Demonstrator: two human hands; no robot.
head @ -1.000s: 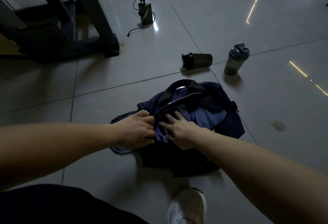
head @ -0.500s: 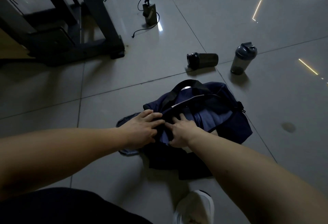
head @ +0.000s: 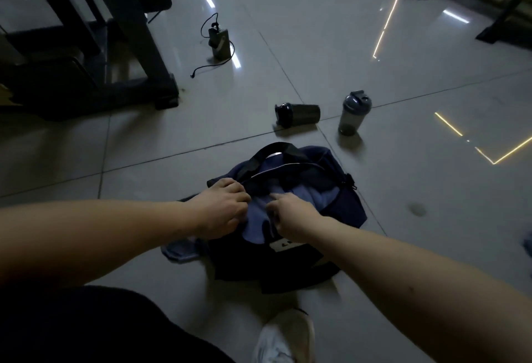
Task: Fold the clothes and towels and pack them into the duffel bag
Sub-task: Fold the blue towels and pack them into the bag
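Observation:
A dark navy duffel bag (head: pixel 342 213) lies open on the tiled floor in front of me, its black strap arched at the far side. A lighter blue cloth (head: pixel 259 215) fills its mouth and spills over the near rim. My left hand (head: pixel 221 207) rests on the bag's left edge, fingers curled over the cloth. My right hand (head: pixel 290 215) is beside it, fingers bent and pinching the blue cloth. Another bit of blue fabric (head: pixel 180 250) sticks out from under the bag at its left.
Beyond the bag, a dark shaker bottle (head: pixel 299 115) lies on its side and a second one (head: pixel 354 113) stands upright. A small device with a cable (head: pixel 220 43) sits further back. Black gym equipment (head: pixel 86 54) stands at the left. My white shoe (head: pixel 283 336) is below the bag.
My right hand has gone from flat, spread fingers to a bent pinch on the blue cloth. My left hand shifted slightly along the bag's edge. The camera view rose.

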